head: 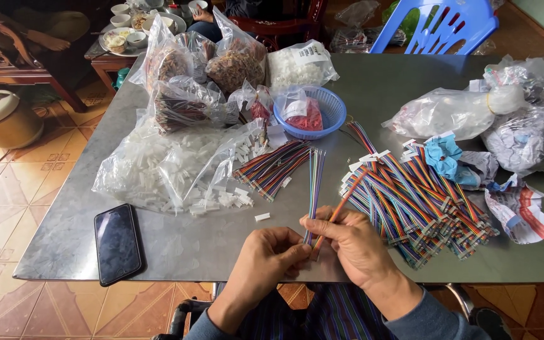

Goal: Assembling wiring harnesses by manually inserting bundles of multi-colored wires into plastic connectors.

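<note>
My left hand (pixel 264 259) and my right hand (pixel 352 244) meet at the near edge of a grey metal table (pixel 177 242). Together they pinch the near end of a flat multicoloured ribbon cable (pixel 314 182) that runs away from me across the table. My right hand also grips a thin orange wire (pixel 340 206) slanting up to the right. A heap of finished rainbow cables with white connectors (pixel 417 201) lies just right of my hands. A smaller bundle of coloured cables (pixel 273 167) lies to the left, next to loose white plastic connectors (pixel 221 200).
A black phone (pixel 117 243) lies at the near left. Clear bags of white connectors (pixel 158 167) and brown parts (pixel 234 66) fill the back left. A blue basket (pixel 319 113) sits mid-table. Plastic bags (pixel 461 110) and crumpled paper (pixel 517 211) lie right. A blue chair (pixel 439 25) stands behind.
</note>
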